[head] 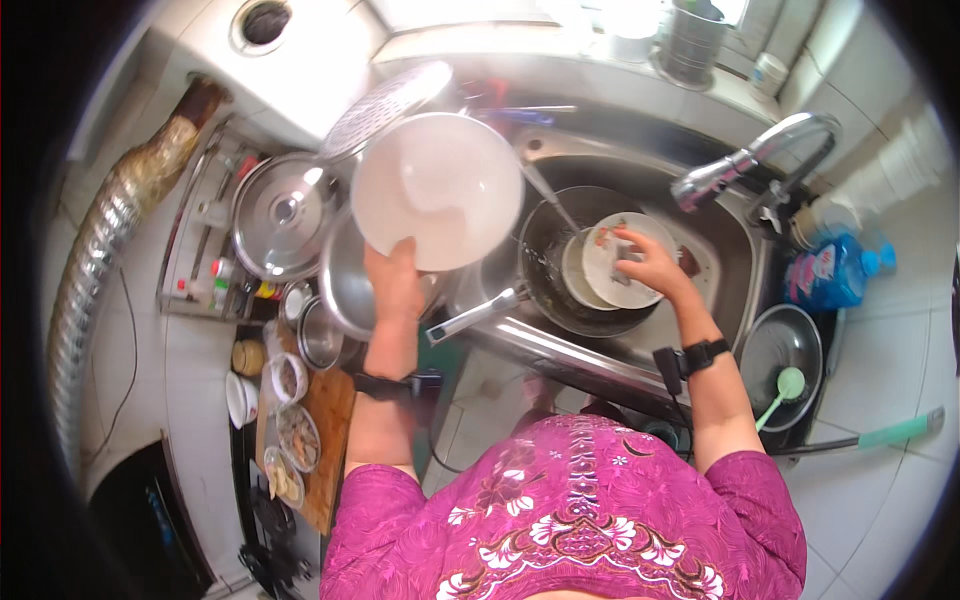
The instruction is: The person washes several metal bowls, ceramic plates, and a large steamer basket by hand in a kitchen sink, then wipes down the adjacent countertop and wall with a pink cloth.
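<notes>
My left hand [395, 277] grips the near rim of a large white bowl [442, 180], tilted up and held left of the sink. My right hand [651, 259] is over a small white plate [611, 292] with a floral pattern, its fingers apart; whether the fingertips touch the plate is unclear. Beneath that plate lies another pale dish [576, 281], partly covered. Both are inside a dark wok [544, 300] standing in the stainless steel sink [720, 300]. A long-handled utensil [551, 191] leans into the wok, whose handle [472, 315] points toward the near left.
A chrome faucet [750, 157] arches over the sink's right side. A blue detergent bottle [829, 274] and a metal basin [769, 337] with a green spoon [790, 384] are at right. Steel lids and pots [285, 247] crowd the left, above a wooden board [330, 442] bearing food dishes.
</notes>
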`<state>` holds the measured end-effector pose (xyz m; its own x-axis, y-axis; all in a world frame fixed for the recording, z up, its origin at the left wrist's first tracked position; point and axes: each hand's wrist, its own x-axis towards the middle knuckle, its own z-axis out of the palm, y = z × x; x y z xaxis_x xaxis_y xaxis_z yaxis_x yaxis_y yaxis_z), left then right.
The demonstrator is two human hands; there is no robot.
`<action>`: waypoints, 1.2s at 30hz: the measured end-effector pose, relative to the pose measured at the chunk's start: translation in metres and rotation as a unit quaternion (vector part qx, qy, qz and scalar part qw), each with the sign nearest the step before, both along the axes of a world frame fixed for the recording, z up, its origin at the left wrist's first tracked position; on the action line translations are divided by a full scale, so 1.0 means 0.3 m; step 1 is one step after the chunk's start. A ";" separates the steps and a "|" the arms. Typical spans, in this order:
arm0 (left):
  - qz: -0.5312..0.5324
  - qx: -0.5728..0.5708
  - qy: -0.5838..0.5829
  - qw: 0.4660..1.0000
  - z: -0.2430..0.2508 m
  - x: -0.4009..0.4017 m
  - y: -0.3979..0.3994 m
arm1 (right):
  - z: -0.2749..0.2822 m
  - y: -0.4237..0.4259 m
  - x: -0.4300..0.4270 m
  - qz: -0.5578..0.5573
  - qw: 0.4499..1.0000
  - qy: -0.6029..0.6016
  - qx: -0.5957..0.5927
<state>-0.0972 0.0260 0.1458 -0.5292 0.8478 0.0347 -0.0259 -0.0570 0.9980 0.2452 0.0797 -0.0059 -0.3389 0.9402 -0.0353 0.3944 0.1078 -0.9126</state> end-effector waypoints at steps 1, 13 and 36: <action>-0.011 -0.052 -0.032 0.998 0.025 -0.085 -0.010 | -0.080 -0.011 0.031 -0.040 0.998 -0.017 0.037; -0.094 -0.333 -0.042 0.937 -0.218 -0.565 -0.026 | -0.602 0.005 0.285 -0.428 0.868 -0.203 -0.149; -0.344 -0.227 0.029 0.911 -0.239 0.109 -0.074 | -0.134 -0.092 0.112 -0.254 0.932 0.116 -0.230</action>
<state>-0.0646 0.0037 0.0743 0.1251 0.9119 -0.3909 0.1538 0.3714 0.9156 0.2787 0.0521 -0.0461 0.0964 0.8848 -0.4559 0.0744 -0.4632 -0.8831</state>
